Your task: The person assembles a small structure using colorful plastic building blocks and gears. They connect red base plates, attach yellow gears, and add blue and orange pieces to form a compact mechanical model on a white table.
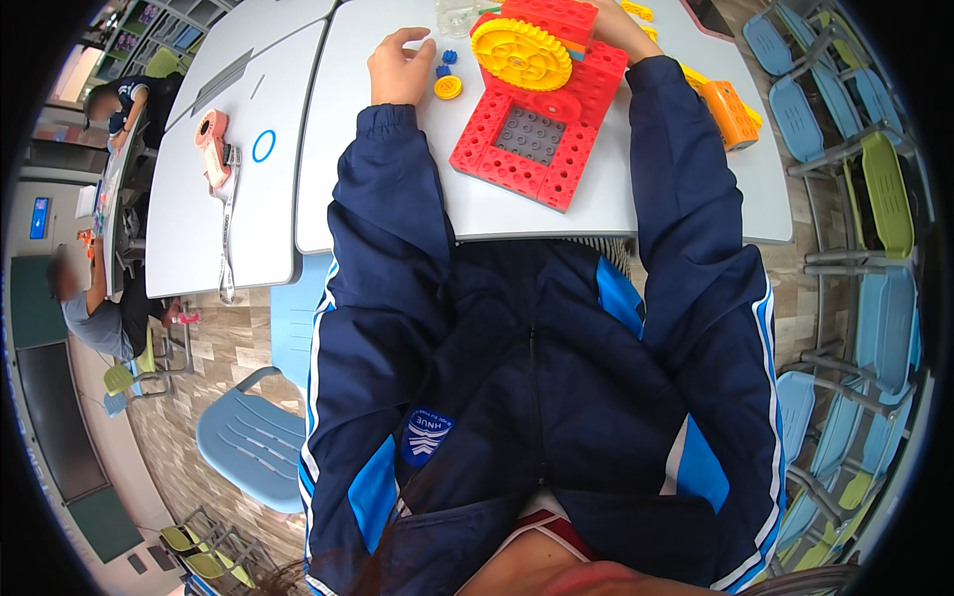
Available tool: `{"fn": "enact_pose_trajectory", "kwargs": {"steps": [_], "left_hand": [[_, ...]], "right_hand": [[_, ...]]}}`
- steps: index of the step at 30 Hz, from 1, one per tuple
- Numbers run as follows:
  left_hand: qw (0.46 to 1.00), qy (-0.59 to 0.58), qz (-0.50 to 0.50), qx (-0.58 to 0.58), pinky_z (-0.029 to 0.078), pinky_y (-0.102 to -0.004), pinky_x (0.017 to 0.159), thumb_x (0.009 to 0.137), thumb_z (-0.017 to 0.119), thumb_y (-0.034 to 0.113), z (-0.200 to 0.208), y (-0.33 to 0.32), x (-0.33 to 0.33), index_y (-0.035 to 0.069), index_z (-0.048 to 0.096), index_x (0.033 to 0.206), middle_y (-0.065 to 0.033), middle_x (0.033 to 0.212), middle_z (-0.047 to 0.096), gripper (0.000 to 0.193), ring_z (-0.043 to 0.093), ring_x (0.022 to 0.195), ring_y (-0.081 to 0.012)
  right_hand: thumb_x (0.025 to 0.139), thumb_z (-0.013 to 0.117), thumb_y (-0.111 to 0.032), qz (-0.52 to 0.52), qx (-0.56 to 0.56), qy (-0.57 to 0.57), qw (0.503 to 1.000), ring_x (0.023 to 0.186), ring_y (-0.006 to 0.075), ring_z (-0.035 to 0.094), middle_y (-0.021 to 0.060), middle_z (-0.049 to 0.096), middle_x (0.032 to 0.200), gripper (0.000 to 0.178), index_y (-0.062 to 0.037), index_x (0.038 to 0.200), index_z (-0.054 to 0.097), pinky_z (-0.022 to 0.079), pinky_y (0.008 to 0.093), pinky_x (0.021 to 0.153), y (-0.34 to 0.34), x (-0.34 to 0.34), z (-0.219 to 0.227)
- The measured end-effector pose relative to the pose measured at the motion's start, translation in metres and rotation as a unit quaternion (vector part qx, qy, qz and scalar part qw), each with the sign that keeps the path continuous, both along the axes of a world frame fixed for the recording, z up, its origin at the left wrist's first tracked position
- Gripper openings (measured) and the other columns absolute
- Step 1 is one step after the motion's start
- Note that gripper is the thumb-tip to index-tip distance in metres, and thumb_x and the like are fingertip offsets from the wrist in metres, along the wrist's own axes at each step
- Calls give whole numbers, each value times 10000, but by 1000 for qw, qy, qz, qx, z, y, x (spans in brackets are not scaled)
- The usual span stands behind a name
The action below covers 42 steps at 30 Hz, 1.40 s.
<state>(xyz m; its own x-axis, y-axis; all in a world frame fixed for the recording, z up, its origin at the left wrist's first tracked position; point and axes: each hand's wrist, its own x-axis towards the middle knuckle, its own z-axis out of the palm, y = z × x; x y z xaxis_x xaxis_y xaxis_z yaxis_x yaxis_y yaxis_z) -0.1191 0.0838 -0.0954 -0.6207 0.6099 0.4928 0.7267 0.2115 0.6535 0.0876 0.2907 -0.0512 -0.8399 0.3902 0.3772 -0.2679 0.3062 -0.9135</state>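
A red toy-brick model (pixel 475 149) stands on the white table in front of me. A large yellow gear (pixel 522 55) is mounted on it, with a smaller red gear (pixel 553 106) below. Dark grey studded plate (pixel 530 137) shows through the opening in its base. My left hand (pixel 397 68) rests left of the model, fingers bent and apart, holding nothing visible. Close to it lie small blue pieces (pixel 445 66) and a round yellow piece (pixel 448 88). My right hand (pixel 620 32) reaches behind the model's right side; its fingers are hidden.
An orange block (pixel 730 115) with yellow pieces lies at the table's right. A clear container (pixel 456 18) stands at the back. On the left table are a pink device (pixel 212 147) with a strap and a blue ring (pixel 263 146). Chairs (pixel 253 447) stand around; two people sit far left.
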Motion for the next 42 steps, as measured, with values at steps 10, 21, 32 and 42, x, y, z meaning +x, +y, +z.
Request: {"fn": "enact_pose_trajectory", "kwargs": {"steps": [10,21,32,42], "left_hand": [[1000,0,-6,6,567,-372,814,862,711,217,-1,1,1,85,757,1083,-171,1051,731,261,728,894,-266],[1000,-9,-7,5,571,-381,810,856,706,209,4,-3,3,63,757,1062,-196,1067,721,257,729,881,-278],[1000,-13,1,1,571,-379,815,857,706,210,6,-3,6,68,761,1055,-192,1056,727,250,727,890,-278],[1000,-5,-5,1,574,-378,814,858,699,213,5,-2,4,76,764,1061,-194,1086,719,254,728,897,-280]], "right_hand": [[963,645,-212,111,-25,3,993,796,68,605,-11,686,864,190,-26,945,678,488,260,732,10,3,-3],[780,619,8,193,-108,35,975,857,111,639,23,681,966,258,-57,1026,579,508,253,778,2,6,6],[868,682,-95,170,-107,7,980,797,71,617,-19,666,898,146,-83,984,595,489,224,715,4,4,0],[977,634,-233,43,-125,-28,991,826,73,630,16,724,959,248,-12,1053,716,497,267,749,17,-4,-17]]}}
